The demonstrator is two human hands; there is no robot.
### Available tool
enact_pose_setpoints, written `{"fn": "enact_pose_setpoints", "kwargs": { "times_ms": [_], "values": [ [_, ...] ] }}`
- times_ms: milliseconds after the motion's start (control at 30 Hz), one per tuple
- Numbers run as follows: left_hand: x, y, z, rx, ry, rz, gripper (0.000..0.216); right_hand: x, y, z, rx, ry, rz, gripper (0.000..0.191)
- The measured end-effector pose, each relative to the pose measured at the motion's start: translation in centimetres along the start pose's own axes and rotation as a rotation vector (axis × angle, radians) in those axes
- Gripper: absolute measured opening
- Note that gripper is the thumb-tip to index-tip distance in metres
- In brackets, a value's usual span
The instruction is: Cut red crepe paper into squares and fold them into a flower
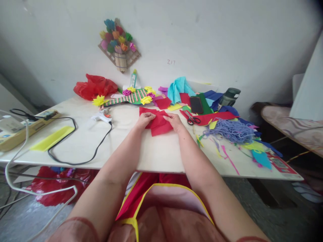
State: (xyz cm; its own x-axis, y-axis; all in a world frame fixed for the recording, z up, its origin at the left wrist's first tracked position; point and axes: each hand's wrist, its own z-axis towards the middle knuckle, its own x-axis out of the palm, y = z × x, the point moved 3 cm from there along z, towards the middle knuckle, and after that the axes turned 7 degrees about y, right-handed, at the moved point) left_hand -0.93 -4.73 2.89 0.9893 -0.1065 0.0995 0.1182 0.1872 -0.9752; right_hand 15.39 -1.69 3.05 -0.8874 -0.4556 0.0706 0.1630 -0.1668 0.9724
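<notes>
A red sheet of paper or felt (159, 125) lies on the white table (151, 154) in front of me, partly folded. My left hand (144, 119) rests on its left edge with fingers curled, pinching the sheet. On the sheet's right edge, my right hand (174, 120) presses with bent fingers. More red pieces (163, 102) lie just behind.
Red-handled scissors (192, 119) and a black phone (196, 105) lie to the right, with purple yarn (232, 130) and coloured scraps. A white glue gun (101, 117) with black cord, a striped craft with paper flowers (133, 96), a red bag (94, 86) and a dark bottle (229, 96) sit around.
</notes>
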Motion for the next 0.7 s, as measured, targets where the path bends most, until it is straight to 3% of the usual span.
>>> {"fn": "enact_pose_setpoints", "kwargs": {
  "times_ms": [300, 700],
  "values": [
    [-0.06, 0.32, 0.07, 0.004, -0.028, -0.014, 0.028, -0.24, -0.02, 0.23, -0.038, -0.032, -0.063, 0.026],
    [-0.37, 0.73, 0.40, -0.003, -0.046, -0.091, 0.023, 0.16, 0.41, -0.04, -0.055, 0.080, -0.180, 0.019]
  ]
}}
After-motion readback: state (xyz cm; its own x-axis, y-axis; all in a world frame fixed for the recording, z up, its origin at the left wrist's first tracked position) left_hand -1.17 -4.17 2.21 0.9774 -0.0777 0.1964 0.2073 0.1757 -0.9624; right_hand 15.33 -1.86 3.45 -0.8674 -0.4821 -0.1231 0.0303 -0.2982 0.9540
